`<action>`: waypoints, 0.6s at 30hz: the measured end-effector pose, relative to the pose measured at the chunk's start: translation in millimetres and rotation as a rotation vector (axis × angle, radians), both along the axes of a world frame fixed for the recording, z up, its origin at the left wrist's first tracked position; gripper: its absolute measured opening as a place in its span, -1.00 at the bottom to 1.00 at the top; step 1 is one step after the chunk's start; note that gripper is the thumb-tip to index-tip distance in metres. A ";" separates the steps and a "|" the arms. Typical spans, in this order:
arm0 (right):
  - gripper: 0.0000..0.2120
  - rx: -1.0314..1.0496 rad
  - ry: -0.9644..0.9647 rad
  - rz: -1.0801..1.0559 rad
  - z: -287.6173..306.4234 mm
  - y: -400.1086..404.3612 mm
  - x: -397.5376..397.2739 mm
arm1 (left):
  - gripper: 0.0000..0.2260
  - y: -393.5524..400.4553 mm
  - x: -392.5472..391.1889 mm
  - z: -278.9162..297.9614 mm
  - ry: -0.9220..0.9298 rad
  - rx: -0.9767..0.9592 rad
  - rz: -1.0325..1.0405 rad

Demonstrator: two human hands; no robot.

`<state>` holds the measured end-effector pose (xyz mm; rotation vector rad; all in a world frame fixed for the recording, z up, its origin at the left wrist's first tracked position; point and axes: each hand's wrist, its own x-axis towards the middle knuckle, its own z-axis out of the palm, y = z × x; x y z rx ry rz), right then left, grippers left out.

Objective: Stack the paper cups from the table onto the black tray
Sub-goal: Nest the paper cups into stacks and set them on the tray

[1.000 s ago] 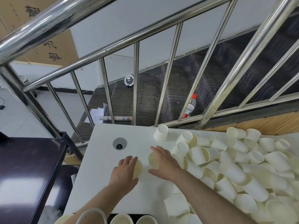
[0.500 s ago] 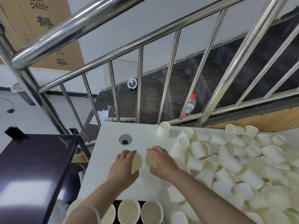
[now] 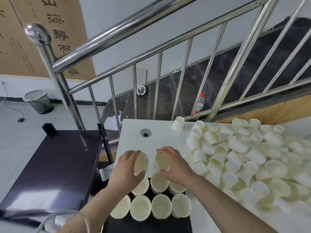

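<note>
Head view: both hands hold a paper cup each above the black tray (image 3: 148,224).

The left hand (image 3: 125,170) grips the left cup (image 3: 141,163) and the right hand (image 3: 175,165) grips the right cup (image 3: 162,161), mouths facing each other over the tray's far edge. Upright cup stacks (image 3: 159,207) fill the tray. Right of the tray lies the loose cup pile (image 3: 252,157) on the white table (image 3: 161,133); beyond the tray stands a steel railing (image 3: 134,93), left of it a dark table (image 3: 53,163).
</note>
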<state>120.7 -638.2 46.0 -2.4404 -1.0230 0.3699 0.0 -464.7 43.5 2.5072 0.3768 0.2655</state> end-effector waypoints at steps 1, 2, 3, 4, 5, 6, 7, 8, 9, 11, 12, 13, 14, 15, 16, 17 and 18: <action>-0.32 0.008 0.007 0.004 1.8 0.7 -11.8 | -0.37 2.1 -13.0 1.5 -0.007 -0.009 0.001; -0.32 0.014 0.015 0.007 2.5 -0.1 -18.8 | -0.37 2.8 -20.7 1.2 -0.019 -0.015 0.007; -0.32 0.019 0.025 0.014 4.8 0.6 -31.2 | -0.37 4.6 -33.7 2.3 -0.022 -0.016 0.012; -0.32 0.019 0.036 0.022 6.6 1.0 -41.4 | -0.36 6.4 -44.0 3.0 -0.026 -0.015 0.017; -0.32 0.012 0.049 0.031 8.3 1.5 -51.2 | -0.36 8.5 -53.4 3.6 -0.016 -0.017 0.018; -0.32 -0.005 0.059 0.046 8.6 1.9 -57.6 | -0.35 10.2 -58.5 2.8 -0.005 -0.022 0.023; -0.33 -0.023 0.062 0.064 9.4 2.8 -65.3 | -0.35 12.5 -65.5 2.6 0.010 -0.026 0.027; -0.33 -0.043 0.063 0.084 10.1 3.9 -73.1 | -0.34 14.3 -72.5 2.7 0.021 -0.024 0.028; -0.33 -0.062 0.071 0.098 9.9 4.6 -78.6 | -0.33 15.9 -77.5 2.3 0.040 -0.024 0.028; -0.33 -0.097 0.087 0.124 8.5 6.3 -87.4 | -0.31 18.6 -84.4 0.4 0.081 -0.026 0.029; -0.32 -0.114 0.090 0.133 8.1 7.2 -92.2 | -0.31 19.6 -87.9 -0.3 0.098 -0.025 0.028; -0.32 -0.130 0.092 0.140 6.9 8.1 -96.3 | -0.30 20.2 -90.8 -1.0 0.117 -0.024 0.024; -0.32 -0.143 0.092 0.146 5.3 9.1 -100.2 | -0.29 20.4 -93.1 -2.0 0.136 -0.017 0.019; -0.32 -0.158 0.095 0.151 3.5 10.1 -103.7 | -0.29 20.3 -95.2 -2.9 0.155 -0.013 0.014; -0.31 -0.173 0.099 0.154 1.6 11.0 -106.5 | -0.30 20.1 -96.3 -4.1 0.173 -0.008 0.008; -0.31 -0.186 0.100 0.155 -0.6 12.0 -108.1 | -0.30 20.0 -97.1 -5.4 0.190 -0.002 0.002; -0.31 -0.196 0.098 0.155 -2.6 12.9 -110.3 | -0.31 19.5 -98.7 -6.8 0.207 0.005 -0.005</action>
